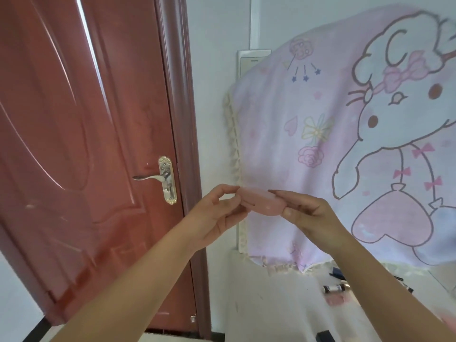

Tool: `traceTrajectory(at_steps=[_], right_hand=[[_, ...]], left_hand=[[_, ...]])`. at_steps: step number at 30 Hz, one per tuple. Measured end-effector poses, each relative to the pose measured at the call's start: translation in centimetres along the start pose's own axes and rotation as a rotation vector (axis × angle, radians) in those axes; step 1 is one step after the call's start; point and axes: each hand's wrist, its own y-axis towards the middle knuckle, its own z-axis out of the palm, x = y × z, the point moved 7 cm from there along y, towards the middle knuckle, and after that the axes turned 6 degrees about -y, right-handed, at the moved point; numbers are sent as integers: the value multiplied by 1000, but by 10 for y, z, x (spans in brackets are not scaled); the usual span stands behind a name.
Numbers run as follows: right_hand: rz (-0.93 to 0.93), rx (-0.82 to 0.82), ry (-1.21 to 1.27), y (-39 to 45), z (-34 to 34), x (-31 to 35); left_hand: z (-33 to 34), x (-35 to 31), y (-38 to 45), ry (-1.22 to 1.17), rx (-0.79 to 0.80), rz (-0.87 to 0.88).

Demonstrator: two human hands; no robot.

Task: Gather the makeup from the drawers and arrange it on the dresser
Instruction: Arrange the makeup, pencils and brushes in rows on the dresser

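Fingers of the left hand [222,211] and right hand [308,213] pinch a pink compact [261,202] mid-frame, while a small bottle [333,289] and other makeup lie lower right on the dresser [283,304], suggesting arranging is underway.

glossy red-brown wood door [81,144], shiny metal handle [150,178] (brass-toned plate), soft printed cloth [320,149]

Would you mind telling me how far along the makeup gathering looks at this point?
Partly done: a few small items, including a dark-capped tube and a pink case, already lie on the white dresser top. In hand: the left hand and right hand pinch a pink compact between them. Left: setting it down; no drawers are in view.
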Motion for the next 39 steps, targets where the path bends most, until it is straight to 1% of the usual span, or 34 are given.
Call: traceTrajectory(at_steps=[4, 7, 9, 10, 12, 13, 17, 19, 21, 23, 26, 28, 32, 36, 39], right_hand=[[-85, 13, 59, 9, 9, 12], [-86, 14, 59, 15, 11, 14], [-36, 23, 2, 15, 13, 15], [-5, 54, -35, 13, 17, 15], [18, 129, -195, 10, 28, 20], [23, 140, -275, 9, 31, 22], [30, 109, -412, 7, 35, 34], [-21, 100, -537, 6, 36, 40], [-127, 124, -676, 5, 40, 47], [-196, 159, -750, 3, 44, 48], [-277, 161, -829, 0, 46, 47], [-322, 161, -844, -5, 52, 49], [-297, 177, -842, -10, 57, 40], [-207, 123, -734, -8, 54, 28], [-119, 135, -668, -9, 55, 13]], left_hand=[[1, -3, -8, -125, 4, 50], [-5, -5, -10, -130, -26, 71], [-11, -6, -11, -48, -50, 88], [-13, -5, -12, 29, -66, 98], [-15, -4, -13, 216, -104, 116], [-16, -4, -13, 280, -122, 122], [-15, -1, -13, 423, -111, 97], [-17, 3, -12, 529, -82, 69], [-19, 6, -13, 613, -69, 37], [-18, 8, -14, 657, -34, 19], [-17, 9, -17, 685, 30, 44], [-19, 9, -19, 717, 25, 79], [-24, 12, -24, 739, 11, 96], [-31, 17, -26, 743, 17, 78], [-36, 26, -27, 741, 17, 44]])
